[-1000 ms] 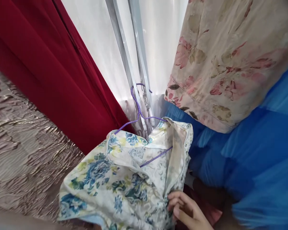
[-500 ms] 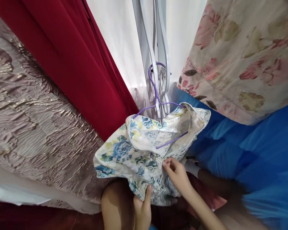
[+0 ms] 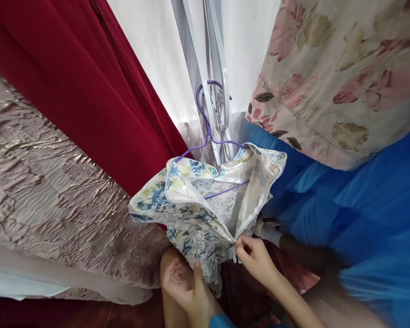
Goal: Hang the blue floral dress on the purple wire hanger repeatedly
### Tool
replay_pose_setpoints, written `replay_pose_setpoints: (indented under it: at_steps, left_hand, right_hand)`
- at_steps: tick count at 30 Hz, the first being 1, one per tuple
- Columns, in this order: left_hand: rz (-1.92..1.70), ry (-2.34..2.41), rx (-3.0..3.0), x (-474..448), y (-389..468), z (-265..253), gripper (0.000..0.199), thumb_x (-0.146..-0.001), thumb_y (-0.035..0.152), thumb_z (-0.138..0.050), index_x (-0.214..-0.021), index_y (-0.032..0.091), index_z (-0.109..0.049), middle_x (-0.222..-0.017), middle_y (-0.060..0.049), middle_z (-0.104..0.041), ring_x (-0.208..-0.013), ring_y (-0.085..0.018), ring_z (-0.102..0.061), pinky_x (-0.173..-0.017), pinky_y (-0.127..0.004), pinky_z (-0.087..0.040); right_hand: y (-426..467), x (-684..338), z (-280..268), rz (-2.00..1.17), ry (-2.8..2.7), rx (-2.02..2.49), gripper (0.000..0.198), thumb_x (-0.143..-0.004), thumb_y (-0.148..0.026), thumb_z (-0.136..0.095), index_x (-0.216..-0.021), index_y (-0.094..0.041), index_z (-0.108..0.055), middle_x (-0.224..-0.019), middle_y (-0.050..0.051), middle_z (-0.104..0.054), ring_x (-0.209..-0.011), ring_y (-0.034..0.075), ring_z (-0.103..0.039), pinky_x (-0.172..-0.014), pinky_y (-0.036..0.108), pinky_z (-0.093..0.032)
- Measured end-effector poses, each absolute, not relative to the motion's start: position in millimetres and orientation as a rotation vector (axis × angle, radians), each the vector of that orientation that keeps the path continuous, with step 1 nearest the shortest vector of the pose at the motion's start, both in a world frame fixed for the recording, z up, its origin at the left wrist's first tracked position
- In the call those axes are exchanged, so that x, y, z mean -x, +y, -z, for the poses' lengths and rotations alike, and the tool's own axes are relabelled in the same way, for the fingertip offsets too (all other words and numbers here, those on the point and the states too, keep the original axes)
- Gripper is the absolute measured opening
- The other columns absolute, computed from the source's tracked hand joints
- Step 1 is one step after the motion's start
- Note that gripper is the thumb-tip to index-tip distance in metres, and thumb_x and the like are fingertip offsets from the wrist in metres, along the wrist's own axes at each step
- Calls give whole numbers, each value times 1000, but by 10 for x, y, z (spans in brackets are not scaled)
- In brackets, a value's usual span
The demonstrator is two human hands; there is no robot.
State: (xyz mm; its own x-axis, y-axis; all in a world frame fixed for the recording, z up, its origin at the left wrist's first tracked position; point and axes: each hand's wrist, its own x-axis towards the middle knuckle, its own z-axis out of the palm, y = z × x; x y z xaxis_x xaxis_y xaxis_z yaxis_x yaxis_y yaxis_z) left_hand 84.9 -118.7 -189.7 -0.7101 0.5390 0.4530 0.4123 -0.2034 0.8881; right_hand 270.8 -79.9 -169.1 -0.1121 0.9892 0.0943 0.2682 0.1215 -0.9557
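Note:
A white garment with blue and yellow flowers (image 3: 205, 223) hangs from a purple hanger (image 3: 207, 132), its neck opening spread in a deep V. At the low point of that V, my right hand (image 3: 254, 257) pinches what looks like the zipper; its pull is hidden by the fingers. My left hand (image 3: 187, 287) is beside the lower part of the garment, palm turned up and fingers apart, holding nothing. The hanger's hook goes around white straps (image 3: 210, 68).
Red cloth (image 3: 89, 91) and a textured pinkish fabric (image 3: 54, 182) hang on the left. To the right are a rose-print fabric (image 3: 328, 82) and blue tulle (image 3: 328, 209). A bare leg (image 3: 171, 259) is just behind my left hand.
My left hand has let go of the garment's lower part and opened. My right hand is lower on the garment, and the V opening is wider and deeper. The view has shifted slightly.

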Motion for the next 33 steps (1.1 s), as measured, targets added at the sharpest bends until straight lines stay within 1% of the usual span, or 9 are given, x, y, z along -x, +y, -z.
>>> replay_pose_setpoints:
  at_steps: [3,5,7,12,17,21,23,29,33]
  left_hand:
    - [-1686,1665,-1684,-1024,-1156,1893,28,-87,26,-69,-112,20,-60,-112,-10,-61,-105,-24,-61,-93,-39,-52]
    - [-1433,1487,-1853,-1186,-1108,1873,20,-92,21,-60,-112,20,-61,-111,-10,-63,-107,-24,-62,-92,-38,-53]
    - [-1385,1420,-1851,-1334,-1042,1859,20,-93,18,-57,-113,21,-60,-110,-9,-64,-105,-23,-63,-91,-36,-54]
    - [-1467,1433,-1761,-1502,-936,1893,8,-95,19,-55,-101,21,-60,-94,-5,-67,-88,-19,-67,-81,-31,-55]
    - [-1398,1439,-1688,-1534,-1040,1937,13,-99,23,-48,-109,19,-54,-90,-6,-66,-82,-19,-67,-74,-30,-54]
    - [-1427,1433,-1659,-1605,-1143,1925,22,-100,21,-43,-120,18,-50,-102,-11,-66,-93,-22,-67,-80,-32,-55]
    - [-1435,1418,-1669,-1651,-1173,1899,21,-99,18,-43,-119,18,-51,-104,-11,-65,-96,-22,-66,-84,-33,-53]
    - [-1409,1427,-1665,-1775,-1205,1846,12,-98,15,-41,-103,18,-51,-95,-9,-59,-90,-21,-59,-83,-32,-49]
    - [-1349,1388,-1640,-1855,-1213,1857,10,-96,15,-42,-99,20,-50,-93,-8,-58,-89,-21,-59,-81,-31,-48]
  right_hand:
    - [-847,-2784,1634,-1070,-1531,1247,15,-82,-15,-53,-67,-18,-54,-62,-3,-49,-60,13,-44,-60,25,-33]
    - [-865,-2816,1597,-1100,-1490,1237,13,-82,-16,-55,-70,-17,-59,-62,-3,-51,-60,13,-45,-60,25,-35]
    - [-886,-2833,1565,-1134,-1465,1217,15,-86,-20,-57,-73,-16,-63,-62,-2,-51,-60,13,-45,-59,25,-36]
    - [-963,-2826,1514,-1172,-1423,1172,24,-93,-29,-57,-75,-16,-63,-61,-3,-50,-58,12,-43,-58,25,-36]
    - [-986,-2735,1444,-1263,-1329,1129,29,-95,-34,-58,-72,-16,-61,-59,-2,-53,-56,12,-47,-56,25,-38]
    - [-942,-2664,1261,-1364,-1185,1011,29,-93,-35,-61,-71,-17,-60,-58,-2,-57,-53,12,-51,-55,24,-41]
    - [-895,-2657,1092,-1381,-1134,955,27,-93,-35,-63,-73,-17,-62,-54,-3,-57,-51,11,-52,-54,24,-43]
    - [-602,-2671,358,-1107,-1111,918,15,-90,-28,-68,-82,-17,-73,-49,-3,-60,-42,7,-46,-45,20,-35]
    - [-344,-2615,-119,-916,-1163,824,13,-88,-23,-68,-78,-17,-75,-49,-3,-59,-40,7,-43,-40,21,-30]
